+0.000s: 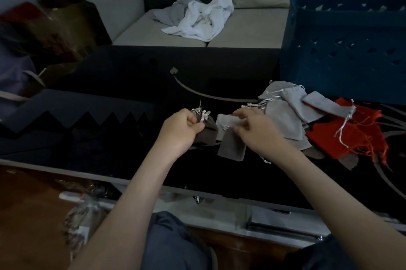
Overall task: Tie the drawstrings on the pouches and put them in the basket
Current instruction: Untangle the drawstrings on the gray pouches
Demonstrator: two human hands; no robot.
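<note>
My left hand (182, 129) grips a dark grey pouch (207, 130) by its gathered neck, with white drawstrings (201, 112) sticking up above the fingers. My right hand (252, 125) rests with bent fingers on a light grey pouch (224, 121), and another grey pouch (231, 147) lies just below it. A pile of several grey pouches (287, 109) spreads to the right on the dark table (131, 85). Red pouches (347, 135) lie beyond them. The blue basket (345, 50) stands at the back right.
A sofa (167, 36) behind the table holds crumpled white and grey cloths (197, 18). A bag and boxes (55, 28) sit at the left. A plastic-wrapped bundle (83, 214) lies on the floor near my knees.
</note>
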